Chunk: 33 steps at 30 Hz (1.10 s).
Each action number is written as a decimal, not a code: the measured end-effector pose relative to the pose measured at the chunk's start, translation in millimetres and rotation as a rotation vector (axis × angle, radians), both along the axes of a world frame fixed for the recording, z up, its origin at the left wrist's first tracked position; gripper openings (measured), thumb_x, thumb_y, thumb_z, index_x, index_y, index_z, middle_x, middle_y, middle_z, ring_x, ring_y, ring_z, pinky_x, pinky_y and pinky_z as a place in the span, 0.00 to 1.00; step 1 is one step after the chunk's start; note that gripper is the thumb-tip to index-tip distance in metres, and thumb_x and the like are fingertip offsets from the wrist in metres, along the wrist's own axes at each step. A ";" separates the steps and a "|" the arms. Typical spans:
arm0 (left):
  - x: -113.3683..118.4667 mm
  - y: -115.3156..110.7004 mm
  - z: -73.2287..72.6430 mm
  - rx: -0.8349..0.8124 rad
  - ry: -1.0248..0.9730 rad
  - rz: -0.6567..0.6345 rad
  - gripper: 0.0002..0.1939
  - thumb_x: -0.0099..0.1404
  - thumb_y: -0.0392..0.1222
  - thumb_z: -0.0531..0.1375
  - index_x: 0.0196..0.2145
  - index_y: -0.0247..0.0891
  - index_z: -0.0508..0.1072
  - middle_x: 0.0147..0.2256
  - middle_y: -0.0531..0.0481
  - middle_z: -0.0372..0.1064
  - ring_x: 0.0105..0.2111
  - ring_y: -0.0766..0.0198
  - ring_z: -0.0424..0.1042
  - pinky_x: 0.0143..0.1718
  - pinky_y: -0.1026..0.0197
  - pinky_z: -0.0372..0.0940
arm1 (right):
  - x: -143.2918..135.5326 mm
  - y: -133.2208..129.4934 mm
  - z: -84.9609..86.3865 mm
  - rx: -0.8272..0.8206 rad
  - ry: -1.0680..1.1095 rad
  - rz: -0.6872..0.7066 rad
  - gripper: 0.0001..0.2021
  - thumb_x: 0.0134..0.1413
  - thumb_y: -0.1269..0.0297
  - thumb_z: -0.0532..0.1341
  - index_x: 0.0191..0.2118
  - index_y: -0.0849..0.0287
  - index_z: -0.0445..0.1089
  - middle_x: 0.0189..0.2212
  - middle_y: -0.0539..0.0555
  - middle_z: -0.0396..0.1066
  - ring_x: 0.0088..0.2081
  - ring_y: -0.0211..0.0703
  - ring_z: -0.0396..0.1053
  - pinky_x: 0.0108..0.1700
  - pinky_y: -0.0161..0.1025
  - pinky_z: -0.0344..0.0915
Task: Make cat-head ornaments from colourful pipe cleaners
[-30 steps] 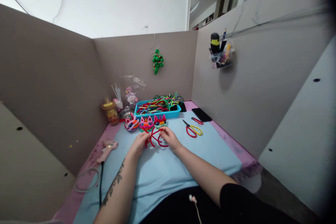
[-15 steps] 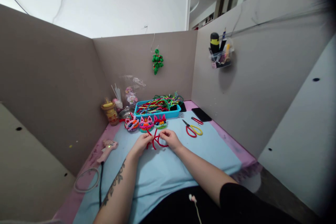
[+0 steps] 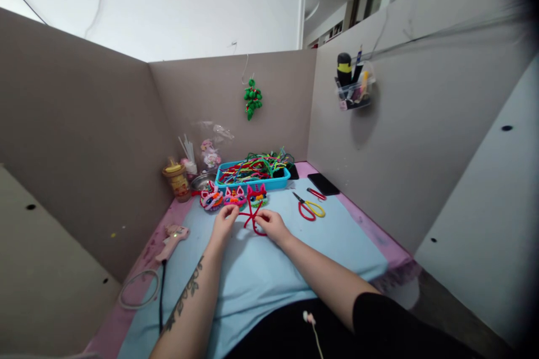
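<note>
Red pipe cleaners [image 3: 251,216], crossed at the middle into a star shape, are held up above the blue cloth. My right hand [image 3: 273,225] pinches them close to the crossing, and one strand curves below its fingers. At the left, my left hand [image 3: 226,220] has thumb and fingers pressed together at the tip of one red strand. Just beyond the hands stand three small colourful animal heads with pink ears: a left one [image 3: 211,199], a middle one [image 3: 234,197] and a right one [image 3: 256,196], which the red strands partly cover.
A blue tray [image 3: 252,185] of many-coloured pipe cleaners stands at the back. Scissors [image 3: 309,208], a small red tool [image 3: 316,194] and a black phone [image 3: 323,184] lie right. A pink glue gun [image 3: 172,241] with its cord and a lidded cup [image 3: 177,181] are left.
My left hand has moved left and up from the crossing to a strand's end. The red pipe cleaners have turned and spread into a clearer star, while my right hand stays nearly in place.
</note>
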<state>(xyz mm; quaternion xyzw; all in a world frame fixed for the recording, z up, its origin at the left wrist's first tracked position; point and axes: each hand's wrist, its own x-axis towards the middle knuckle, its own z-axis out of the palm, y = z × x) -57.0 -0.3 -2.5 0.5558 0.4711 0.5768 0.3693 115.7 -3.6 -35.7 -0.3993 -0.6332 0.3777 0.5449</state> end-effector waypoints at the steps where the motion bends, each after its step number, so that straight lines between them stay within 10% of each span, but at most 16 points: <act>1: -0.7 0.7 0.5 0.025 0.010 0.051 0.16 0.50 0.52 0.63 0.29 0.35 0.71 0.27 0.51 0.68 0.30 0.65 0.66 0.33 0.64 0.58 | 0.8 1.7 -1.4 0.003 0.009 -0.023 0.08 0.47 0.62 0.58 0.24 0.61 0.68 0.21 0.49 0.66 0.26 0.37 0.62 0.32 0.34 0.59; 13: 13.8 -13.3 -0.2 0.164 0.271 -0.096 0.26 0.53 0.44 0.63 0.48 0.39 0.62 0.33 0.50 0.72 0.37 0.60 0.72 0.41 0.58 0.60 | -2.0 -2.0 3.4 -0.005 0.054 0.032 0.07 0.47 0.63 0.58 0.27 0.61 0.69 0.24 0.50 0.69 0.27 0.37 0.64 0.34 0.35 0.60; 33: 19.4 -10.3 -0.1 -0.083 -0.090 -0.174 0.24 0.45 0.44 0.66 0.37 0.39 0.60 0.19 0.60 0.62 0.20 0.70 0.64 0.26 0.66 0.56 | -4.2 -9.5 10.3 -0.050 0.045 0.130 0.08 0.45 0.61 0.59 0.24 0.60 0.63 0.20 0.47 0.63 0.24 0.34 0.59 0.29 0.33 0.57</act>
